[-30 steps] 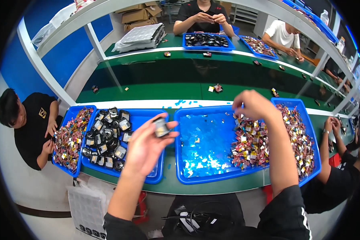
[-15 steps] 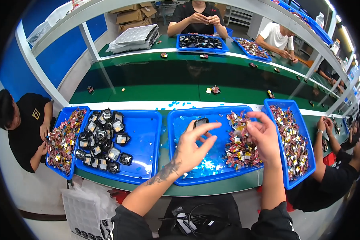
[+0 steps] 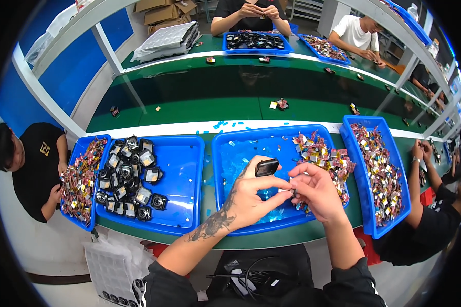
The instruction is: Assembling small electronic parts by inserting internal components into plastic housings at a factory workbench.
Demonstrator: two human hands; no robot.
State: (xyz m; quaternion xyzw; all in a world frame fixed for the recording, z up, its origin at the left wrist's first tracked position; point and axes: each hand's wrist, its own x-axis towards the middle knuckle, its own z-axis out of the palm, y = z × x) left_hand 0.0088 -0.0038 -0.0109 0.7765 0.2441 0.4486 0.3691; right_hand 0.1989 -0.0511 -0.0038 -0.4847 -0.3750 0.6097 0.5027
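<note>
Over the middle blue tray (image 3: 281, 226), my two hands meet at the fingertips. My left hand (image 3: 256, 194) keeps a black square casing with a glossy face (image 3: 267, 167), like a watch body, in its curled fingers. Its thumb and forefinger reach to a tiny dark piece (image 3: 293, 192). My right hand (image 3: 318, 193) pinches at the same piece, which is too small to name. Behind the right hand lies a heap of small reddish circuit parts (image 3: 315, 148) with yellow and white patches. Blue film scraps (image 3: 235, 166) cover the tray's left side.
To the left, a blue tray (image 3: 201, 169) holds several black casings (image 3: 130, 176). Narrow blue trays of circuit parts stand at far left (image 3: 84, 174) and right (image 3: 379, 174). Beyond a white ledge (image 3: 189, 129) runs a green belt (image 3: 215, 105) with scattered parts. Co-workers sit around.
My right hand has moved left and down from the parts heap to meet my left fingertips. The left thumb and forefinger have closed together, and the casing's glossy face now shows.
</note>
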